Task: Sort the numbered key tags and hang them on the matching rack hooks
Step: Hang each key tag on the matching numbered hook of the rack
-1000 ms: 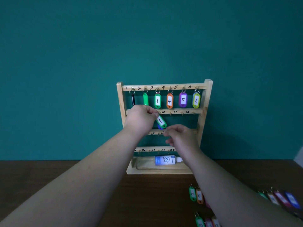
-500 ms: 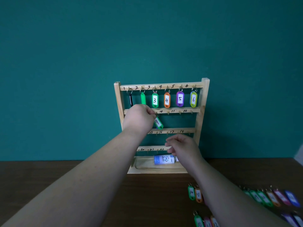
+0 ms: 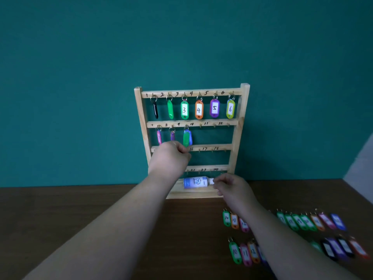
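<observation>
Legibly, hung tags [image 3: 198,109] 3 to 6, bottle [image 3: 195,182] marked 75.

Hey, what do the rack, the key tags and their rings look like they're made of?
Rack: pale wood, matte and unpainted by the look, with faint grain. Key tags: probably glossy coloured plastic, with white paper inserts bearing handwritten numbers. Rings: likely metal, thin and glinting, though too small to be sure.
</observation>
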